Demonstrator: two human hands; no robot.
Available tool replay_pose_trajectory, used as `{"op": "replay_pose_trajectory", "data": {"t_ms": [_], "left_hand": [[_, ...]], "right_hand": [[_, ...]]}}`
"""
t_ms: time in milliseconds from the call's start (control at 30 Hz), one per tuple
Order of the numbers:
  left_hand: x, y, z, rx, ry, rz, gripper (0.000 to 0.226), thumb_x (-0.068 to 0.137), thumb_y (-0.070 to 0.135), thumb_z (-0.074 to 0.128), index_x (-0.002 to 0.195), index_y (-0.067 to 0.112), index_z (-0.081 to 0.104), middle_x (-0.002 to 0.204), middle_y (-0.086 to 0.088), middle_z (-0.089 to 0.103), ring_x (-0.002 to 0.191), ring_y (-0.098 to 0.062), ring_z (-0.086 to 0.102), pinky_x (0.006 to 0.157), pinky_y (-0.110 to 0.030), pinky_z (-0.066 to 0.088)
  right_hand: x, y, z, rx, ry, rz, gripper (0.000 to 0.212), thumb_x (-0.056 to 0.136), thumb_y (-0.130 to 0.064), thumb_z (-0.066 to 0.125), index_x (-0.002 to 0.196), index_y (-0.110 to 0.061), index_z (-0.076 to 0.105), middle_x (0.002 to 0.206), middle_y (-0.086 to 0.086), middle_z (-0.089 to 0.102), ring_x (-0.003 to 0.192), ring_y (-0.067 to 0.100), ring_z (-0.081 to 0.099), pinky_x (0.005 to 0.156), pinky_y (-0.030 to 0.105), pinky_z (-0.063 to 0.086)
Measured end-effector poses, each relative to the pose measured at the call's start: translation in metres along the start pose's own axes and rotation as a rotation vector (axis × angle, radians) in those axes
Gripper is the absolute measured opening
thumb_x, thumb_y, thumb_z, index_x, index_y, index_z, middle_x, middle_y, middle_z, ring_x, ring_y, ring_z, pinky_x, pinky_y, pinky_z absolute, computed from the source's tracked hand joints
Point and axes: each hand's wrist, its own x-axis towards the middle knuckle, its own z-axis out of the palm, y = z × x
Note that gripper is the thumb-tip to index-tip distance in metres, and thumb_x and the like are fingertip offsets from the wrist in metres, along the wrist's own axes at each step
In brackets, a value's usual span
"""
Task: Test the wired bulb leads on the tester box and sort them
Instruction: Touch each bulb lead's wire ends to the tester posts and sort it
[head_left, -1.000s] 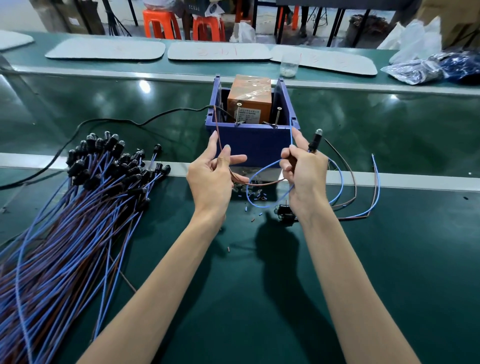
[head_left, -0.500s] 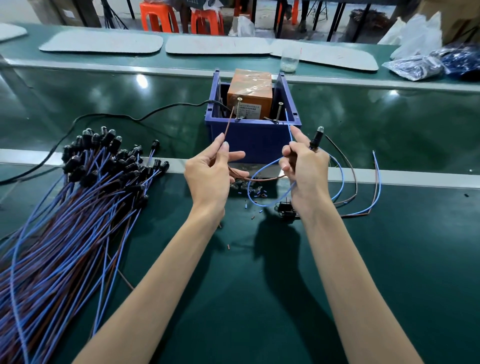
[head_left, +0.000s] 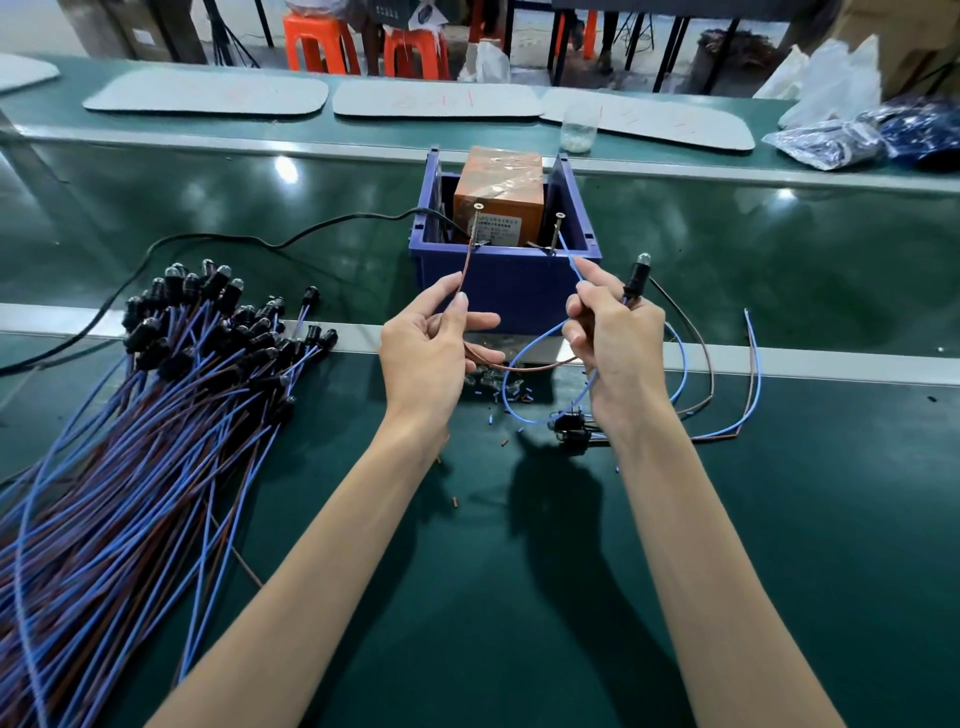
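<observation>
Holding 1 lead spread between 2 hands, the person bridges the 2 upright metal pins at the near rim of the blue box (head_left: 504, 286), which sits on the desk (head_left: 519, 597) just beyond the hands. The left hand (head_left: 431, 348) pinches the brown wire (head_left: 466, 267) between thumb and forefinger and aims its bare tip up and away at the left pin (head_left: 477, 223). The right hand (head_left: 621, 348) pinches the blue wire (head_left: 570, 261) the same way toward the right pin (head_left: 558, 228). I cannot tell whether either tip touches metal.

The hands stay apart, likely so the 2 tips cannot short against each other, with the slack hanging in a loop between them. The right hand also clamps the black bulb (head_left: 637, 275) among its fingers. Its long axis stands nearly upright, leaning slightly right, with the clear tip pointing up and away, probably so any glow faces the eyes. I can make out no glow.

A big pile of leads (head_left: 156, 415) fans out on the left, bulb ends pointing to the far side. A few loose leads (head_left: 753, 364) lie on the right, which I judge to be the sorted side.
</observation>
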Motion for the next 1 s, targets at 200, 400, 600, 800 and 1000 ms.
{"op": "replay_pose_trajectory", "data": {"t_ms": [200, 400, 600, 800, 1000], "left_hand": [[0.0004, -0.0007, -0.0005, 0.003, -0.001, 0.009, 0.024, 0.1, 0.013, 0.047, 0.115, 0.024, 0.062, 0.07, 0.011, 0.073, 0.045, -0.008, 0.063, 0.042, -0.011, 0.038], [-0.0022, -0.0013, 0.0007, 0.015, -0.006, 0.012, 0.024, 0.1, 0.014, 0.047, 0.112, 0.027, 0.064, 0.07, 0.011, 0.073, 0.043, -0.008, 0.062, 0.043, -0.011, 0.038], [-0.003, -0.0001, 0.0013, 0.017, -0.015, 0.011, 0.025, 0.1, 0.015, 0.049, 0.111, 0.03, 0.065, 0.071, 0.011, 0.073, 0.042, -0.007, 0.06, 0.048, -0.009, 0.039], [-0.0043, 0.0006, 0.0018, 0.018, -0.022, 0.003, 0.025, 0.099, 0.016, 0.05, 0.111, 0.031, 0.065, 0.072, 0.012, 0.073, 0.042, -0.006, 0.06, 0.049, -0.008, 0.039], [-0.0053, 0.0006, 0.0022, 0.019, -0.029, 0.007, 0.025, 0.099, 0.017, 0.05, 0.112, 0.03, 0.066, 0.073, 0.012, 0.073, 0.043, -0.006, 0.059, 0.049, -0.009, 0.039]], "right_hand": [[-0.0024, -0.0006, 0.0016, -0.009, -0.006, -0.007, 0.024, 0.095, -0.004, 0.049, 0.099, -0.018, 0.068, 0.059, -0.005, 0.049, 0.039, 0.005, 0.037, 0.041, 0.012, 0.03], [-0.0028, -0.0001, 0.0009, -0.017, -0.016, -0.017, 0.024, 0.095, -0.005, 0.049, 0.096, -0.019, 0.069, 0.057, -0.006, 0.048, 0.04, 0.005, 0.036, 0.042, 0.013, 0.029], [-0.0015, -0.0008, 0.0006, -0.017, -0.024, -0.02, 0.025, 0.095, -0.004, 0.048, 0.095, -0.017, 0.069, 0.056, -0.007, 0.048, 0.04, 0.005, 0.035, 0.041, 0.013, 0.027], [-0.0019, -0.0009, 0.0001, -0.021, -0.038, -0.014, 0.026, 0.095, -0.003, 0.046, 0.094, -0.016, 0.069, 0.056, -0.007, 0.048, 0.04, 0.005, 0.035, 0.04, 0.013, 0.027], [-0.0018, -0.0013, 0.0002, -0.021, -0.043, -0.012, 0.026, 0.095, -0.003, 0.046, 0.091, -0.015, 0.069, 0.055, -0.007, 0.048, 0.038, 0.005, 0.035, 0.039, 0.013, 0.028]]}}
